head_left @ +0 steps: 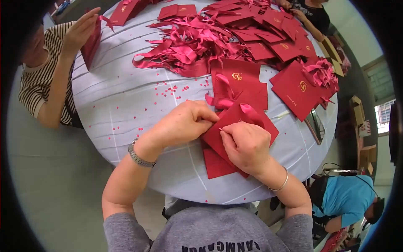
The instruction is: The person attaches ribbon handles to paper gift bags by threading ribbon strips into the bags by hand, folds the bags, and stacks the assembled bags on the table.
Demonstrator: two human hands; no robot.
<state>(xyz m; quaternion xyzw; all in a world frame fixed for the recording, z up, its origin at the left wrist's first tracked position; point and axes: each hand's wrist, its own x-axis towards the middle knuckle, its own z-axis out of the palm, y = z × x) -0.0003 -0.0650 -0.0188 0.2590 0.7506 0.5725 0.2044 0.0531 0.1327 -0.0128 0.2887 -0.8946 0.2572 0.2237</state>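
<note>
A red paper bag [215, 140] lies turned at an angle in front of me, on top of other red bags [216, 166]. My left hand [187, 122] is closed at its upper left edge, pinching it between thumb and finger. Over the bag's face, my right hand [247, 147] is closed in a pinch; a tiny pale tip shows at the fingers, too small to name. A pink ribbon [251, 112] curves up from the bag just beyond my right knuckles. Another red bag with a gold emblem [237, 77] lies flat just beyond.
A heap of loose dark-pink ribbons [189, 46] covers the table's far middle. Piled red bags [281, 46] fill the far right. Red confetti dots [172, 90] are scattered over the pale tablecloth [105, 130]. A person in stripes [54, 67] holds a red bag at left; others work around.
</note>
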